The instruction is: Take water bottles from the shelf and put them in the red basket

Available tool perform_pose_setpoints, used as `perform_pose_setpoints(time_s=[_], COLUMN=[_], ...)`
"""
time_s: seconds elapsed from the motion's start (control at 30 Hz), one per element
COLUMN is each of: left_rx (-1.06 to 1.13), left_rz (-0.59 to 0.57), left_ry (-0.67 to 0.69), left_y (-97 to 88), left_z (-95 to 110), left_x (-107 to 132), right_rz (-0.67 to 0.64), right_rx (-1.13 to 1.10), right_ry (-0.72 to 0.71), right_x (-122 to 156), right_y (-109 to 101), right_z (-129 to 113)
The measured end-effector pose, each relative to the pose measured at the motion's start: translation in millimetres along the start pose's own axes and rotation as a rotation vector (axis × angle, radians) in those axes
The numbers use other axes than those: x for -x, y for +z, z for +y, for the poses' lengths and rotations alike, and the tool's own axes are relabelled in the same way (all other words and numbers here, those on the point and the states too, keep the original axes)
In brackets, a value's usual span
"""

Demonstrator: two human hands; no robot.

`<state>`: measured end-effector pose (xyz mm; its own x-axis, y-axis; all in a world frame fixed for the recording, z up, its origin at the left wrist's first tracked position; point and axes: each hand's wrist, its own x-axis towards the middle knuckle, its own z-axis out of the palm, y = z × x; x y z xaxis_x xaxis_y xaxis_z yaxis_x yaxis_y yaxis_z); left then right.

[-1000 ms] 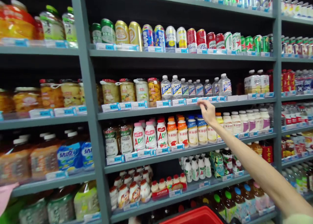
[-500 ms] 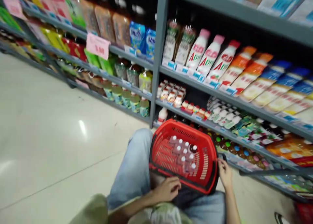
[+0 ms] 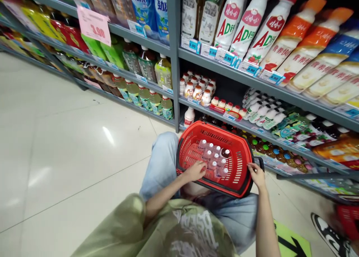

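A red shopping basket (image 3: 187, 159) with black trim rests at my lap, tilted towards me. Several small clear bottles with white caps (image 3: 214, 163) stand grouped inside it; one at the far right of the group has dark contents (image 3: 225, 152). Over the near rim reaches my left hand (image 3: 195, 170), its loosely bent fingers close to the nearest bottles and nothing visible in them. At the basket's right end, my right hand (image 3: 256, 175) pinches the rim beside the black handle (image 3: 261, 163).
Drink shelves (image 3: 174, 62) run across the front, with white bottles (image 3: 230, 19) and small yogurt drinks (image 3: 206, 97) on them. Tiled floor (image 3: 70, 156) spreads to the left. At lower right are a green arrow marker (image 3: 293, 240), a person's shoe (image 3: 329, 236) and another red basket (image 3: 347, 219).
My left hand has moved from in front of the basket up over its near rim to the bottles. My right hand stays at the right end. The view has shifted.
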<state>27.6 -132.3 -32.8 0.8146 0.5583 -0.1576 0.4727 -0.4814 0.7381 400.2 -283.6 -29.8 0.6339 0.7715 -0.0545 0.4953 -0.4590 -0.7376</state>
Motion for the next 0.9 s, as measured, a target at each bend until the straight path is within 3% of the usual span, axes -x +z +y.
perform_pose_setpoints(time_s=[0.13, 0.37, 0.47, 0.7, 0.9], left_rx=[-0.078, -0.189, -0.186, -0.137, -0.11], left_rz=[-0.11, -0.142, -0.153, -0.104, -0.069], left_ry=[-0.066, -0.051, -0.021, -0.022, 0.011], left_y=[6.2, 27.4, 38.9, 56.7, 68.0], left_z=[-23.6, -46.5, -59.1, -94.4, -101.3], left_x=[-46.6, -124.7, -133.9, -130.4, -141.0], right_rz=[-0.016, 0.036, 0.032, 0.022, 0.004], right_rx=[-0.022, -0.059, -0.073, -0.048, -0.069], right_ry=[-0.001, -0.049, -0.057, -0.048, -0.027], right_x=[-0.9, -9.7, -12.8, -18.0, -21.0], right_y=[0.7, 5.2, 5.4, 4.2, 3.8], right_z=[8.3, 28.0, 32.8, 39.7, 40.7])
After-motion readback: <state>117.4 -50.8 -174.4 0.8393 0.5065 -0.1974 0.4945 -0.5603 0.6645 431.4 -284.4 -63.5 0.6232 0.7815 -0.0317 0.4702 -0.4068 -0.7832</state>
